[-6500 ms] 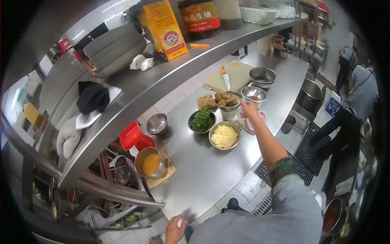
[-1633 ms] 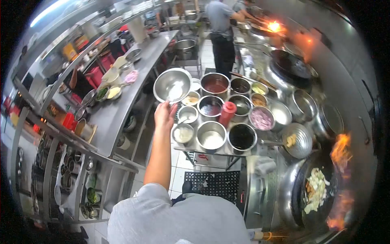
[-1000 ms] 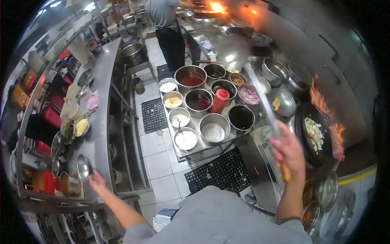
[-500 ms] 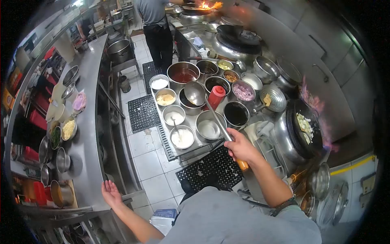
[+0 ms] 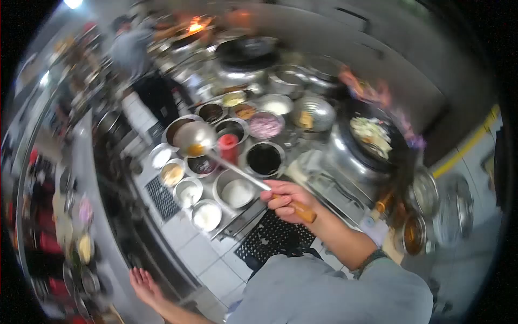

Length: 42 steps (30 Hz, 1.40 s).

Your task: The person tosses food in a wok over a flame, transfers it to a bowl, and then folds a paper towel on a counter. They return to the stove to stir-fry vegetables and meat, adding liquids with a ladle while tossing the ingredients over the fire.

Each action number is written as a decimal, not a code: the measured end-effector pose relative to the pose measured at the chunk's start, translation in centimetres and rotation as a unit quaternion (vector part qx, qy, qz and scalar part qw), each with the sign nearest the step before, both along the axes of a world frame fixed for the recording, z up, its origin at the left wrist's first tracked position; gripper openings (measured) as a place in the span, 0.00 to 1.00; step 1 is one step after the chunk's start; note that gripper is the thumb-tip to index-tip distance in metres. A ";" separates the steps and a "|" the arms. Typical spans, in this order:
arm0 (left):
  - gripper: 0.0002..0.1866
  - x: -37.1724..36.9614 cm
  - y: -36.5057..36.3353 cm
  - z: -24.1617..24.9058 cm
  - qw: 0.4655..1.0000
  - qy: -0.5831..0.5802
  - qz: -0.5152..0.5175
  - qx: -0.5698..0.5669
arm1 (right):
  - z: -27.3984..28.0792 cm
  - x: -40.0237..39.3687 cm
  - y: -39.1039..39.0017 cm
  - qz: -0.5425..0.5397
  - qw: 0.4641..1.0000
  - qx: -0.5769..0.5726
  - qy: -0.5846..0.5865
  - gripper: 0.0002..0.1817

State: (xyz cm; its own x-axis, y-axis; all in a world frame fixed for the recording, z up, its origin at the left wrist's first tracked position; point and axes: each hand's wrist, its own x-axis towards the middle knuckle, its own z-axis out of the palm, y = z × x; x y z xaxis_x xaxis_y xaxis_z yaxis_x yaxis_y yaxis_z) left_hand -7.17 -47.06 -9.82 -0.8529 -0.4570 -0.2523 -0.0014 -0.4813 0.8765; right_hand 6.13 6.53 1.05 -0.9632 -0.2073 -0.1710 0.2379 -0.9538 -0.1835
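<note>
My right hand (image 5: 290,201) is closed around the wooden handle of a long metal ladle (image 5: 191,135). The ladle's bowl hangs over the cluster of seasoning pots, with a small amount of orange-brown liquid visible in it. Beside the ladle's shaft stands a red squeeze bottle (image 5: 229,151). Below the shaft is a metal bowl of whitish contents (image 5: 237,193). My left hand (image 5: 147,286) is held out empty near the long steel counter, fingers extended. To the right, a wok (image 5: 350,141) holds pale chopped food, with flames rising behind it.
A perforated skimmer (image 5: 318,112) lies between the pots and the wok. A pot of dark liquid (image 5: 264,159) stands near the ladle. Another person (image 5: 132,54) works by a flaming wok at the back. A black floor mat (image 5: 275,233) lies below the pots.
The view has swung, so the pots and wok appear farther left, somewhat blurred. The ladle's bowl, earlier showing no liquid, now has orange-brown liquid in it. My right hand still grips the handle.
</note>
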 end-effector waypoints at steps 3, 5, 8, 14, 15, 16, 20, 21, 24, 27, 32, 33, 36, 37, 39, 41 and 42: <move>0.24 -1.2 7.4 3.4 0.995 0.013 -0.083 -0.061 | 1.1 3.0 1.9 -0.048 0.988 -0.106 0.101 0.27; 0.28 -1.8 11.9 5.0 0.982 0.012 -0.154 -0.110 | 2.6 5.7 4.6 -0.079 0.981 -0.114 0.132 0.27; 0.23 0.1 23.9 9.5 0.960 0.042 -0.242 -0.135 | 4.7 10.8 10.4 -0.148 0.969 -0.020 0.196 0.28; 0.13 5.5 46.3 11.4 0.851 0.086 -0.470 -0.216 | 8.4 23.2 21.6 -0.386 0.889 0.242 -0.049 0.32; 0.13 6.7 50.0 12.0 0.796 0.125 -0.551 -0.218 | 7.5 24.7 23.7 -0.410 0.872 0.257 -0.072 0.33; 0.12 8.1 53.9 11.9 0.771 0.110 -0.585 -0.225 | 7.0 25.9 25.5 -0.415 0.837 0.328 -0.141 0.34; 0.13 13.4 65.8 11.9 0.598 0.320 -0.655 -0.333 | 6.2 30.8 31.2 -0.287 0.677 0.573 -0.364 0.37; 0.14 14.7 68.1 12.7 0.556 0.374 -0.649 -0.360 | 6.1 32.1 31.9 -0.263 0.656 0.598 -0.378 0.37; 0.17 18.7 75.5 13.4 0.491 0.570 -0.536 -0.382 | 6.7 35.5 32.2 -0.155 0.577 0.670 -0.440 0.37; 0.14 20.4 81.3 8.7 0.432 0.573 -0.577 -0.390 | 1.1 40.6 35.0 -0.103 0.261 0.910 -0.305 0.37; 0.08 20.1 77.2 11.4 0.417 0.569 -0.606 -0.368 | 11.6 43.8 32.3 -0.112 0.472 0.800 -0.354 0.39; 0.08 20.4 77.1 11.3 0.428 0.568 -0.598 -0.370 | 13.2 43.2 32.0 -0.085 0.514 0.753 -0.402 0.39; 0.08 20.2 79.5 9.5 0.449 0.585 -0.579 -0.348 | 9.9 42.8 33.2 -0.072 0.362 0.857 -0.359 0.39; 0.08 19.5 79.4 7.7 0.440 0.581 -0.589 -0.349 | 7.4 42.6 33.7 -0.076 0.255 0.914 -0.305 0.39; 0.08 18.0 77.9 5.1 0.425 0.572 -0.607 -0.351 | 6.5 41.9 32.1 -0.082 0.202 0.907 -0.360 0.38; 0.08 17.2 72.9 6.4 0.415 0.578 -0.626 -0.320 | 6.8 42.2 30.1 -0.085 0.175 0.906 -0.377 0.38; 0.07 16.5 71.4 7.6 0.409 0.580 -0.634 -0.307 | 8.7 41.8 28.7 -0.083 0.231 0.877 -0.413 0.36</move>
State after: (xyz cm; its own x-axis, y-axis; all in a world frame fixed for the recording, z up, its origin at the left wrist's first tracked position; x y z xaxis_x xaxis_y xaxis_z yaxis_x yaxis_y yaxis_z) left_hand 9.36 24.38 -2.24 0.1153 0.8644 0.4893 0.6793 -0.4280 0.5961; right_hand 47.92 35.25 9.78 -0.4215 0.9068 0.0086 0.8697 0.4069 -0.2795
